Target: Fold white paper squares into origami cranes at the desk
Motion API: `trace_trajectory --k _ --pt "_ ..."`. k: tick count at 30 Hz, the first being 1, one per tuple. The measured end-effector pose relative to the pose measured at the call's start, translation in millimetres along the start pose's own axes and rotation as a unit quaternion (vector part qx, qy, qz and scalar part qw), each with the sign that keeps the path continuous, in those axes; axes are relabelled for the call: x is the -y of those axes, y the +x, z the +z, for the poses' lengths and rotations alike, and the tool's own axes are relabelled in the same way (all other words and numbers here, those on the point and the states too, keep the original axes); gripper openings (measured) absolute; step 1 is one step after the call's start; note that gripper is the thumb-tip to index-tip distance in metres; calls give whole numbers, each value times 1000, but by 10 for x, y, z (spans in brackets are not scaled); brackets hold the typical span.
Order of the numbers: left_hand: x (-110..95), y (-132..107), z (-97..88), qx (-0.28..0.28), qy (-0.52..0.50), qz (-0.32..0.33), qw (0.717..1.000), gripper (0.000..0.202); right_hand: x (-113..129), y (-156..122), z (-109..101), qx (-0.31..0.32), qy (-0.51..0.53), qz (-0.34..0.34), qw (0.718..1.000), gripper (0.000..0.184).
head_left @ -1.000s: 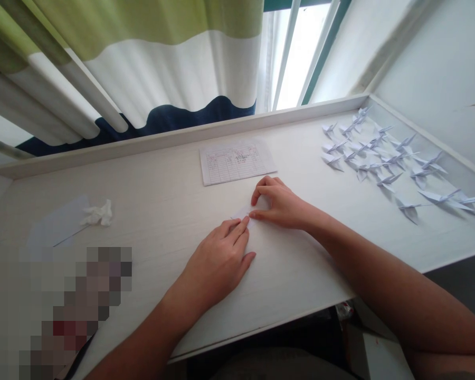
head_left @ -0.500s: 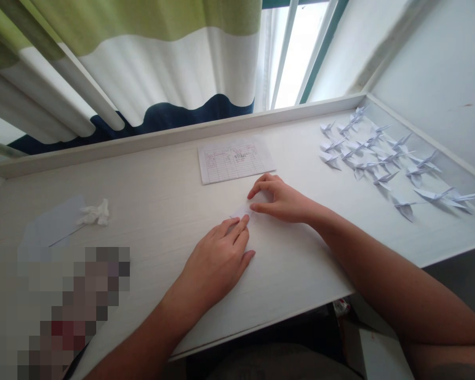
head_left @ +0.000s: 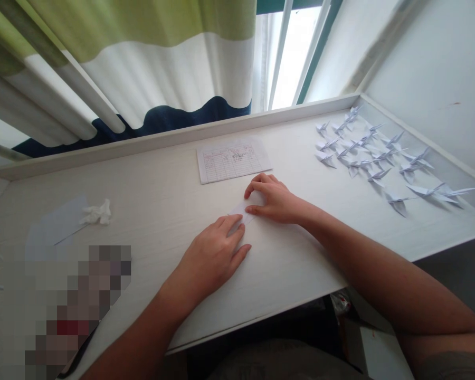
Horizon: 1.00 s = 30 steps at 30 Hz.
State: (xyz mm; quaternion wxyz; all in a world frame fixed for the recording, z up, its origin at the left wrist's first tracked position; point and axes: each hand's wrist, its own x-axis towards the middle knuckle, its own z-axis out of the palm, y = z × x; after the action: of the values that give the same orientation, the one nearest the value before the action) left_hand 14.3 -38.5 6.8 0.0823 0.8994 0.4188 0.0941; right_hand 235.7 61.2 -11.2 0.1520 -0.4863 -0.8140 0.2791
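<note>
A small folded piece of white paper (head_left: 237, 210) lies on the white desk between my hands, mostly covered by fingers. My left hand (head_left: 211, 253) rests palm down at its near left side. Its fingertips press on the paper while the thumb stretches out apart on the desk. From the right, my right hand (head_left: 271, 199) curls round the paper's other end, with thumb and bent forefinger at its edge. How far the paper extends under the right fingers is hidden.
Several folded white paper cranes (head_left: 364, 150) stand at the right. A printed table sheet (head_left: 233, 162) lies beyond my hands. Loose paper (head_left: 53, 227) and a crumpled tissue (head_left: 97, 212) are at the left, above a pixelated area. A raised ledge (head_left: 162, 136) runs along the back.
The view has shifted slightly. A bit more of the paper shows between my hands, and the right thumb sits slightly farther from the left fingertips.
</note>
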Motion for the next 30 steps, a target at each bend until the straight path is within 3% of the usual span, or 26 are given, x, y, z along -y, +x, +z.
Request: trace_trajectory --k 5,11,20,23,26,30 --pt "-25 0 -10 7 -1 -17 1000 26 -9 -15 -23 0 23 -17 1000 24" --pt "-33 13 -17 14 -7 -5 1000 26 30 -22 4 8 16 -5 1000 43" --pt "-8 13 -20 17 20 9 1000 26 0 24 -27 -1 60 6 998 15" --pt "14 8 -22 8 20 18 1000 25 -12 27 -50 -4 70 0 998 14" --pt "38 5 -19 -15 23 8 1000 28 -46 32 -59 -14 71 -21 997 21" --pt "115 6 -3 -33 20 -18 999 30 -85 46 -62 -6 92 -98 991 27"
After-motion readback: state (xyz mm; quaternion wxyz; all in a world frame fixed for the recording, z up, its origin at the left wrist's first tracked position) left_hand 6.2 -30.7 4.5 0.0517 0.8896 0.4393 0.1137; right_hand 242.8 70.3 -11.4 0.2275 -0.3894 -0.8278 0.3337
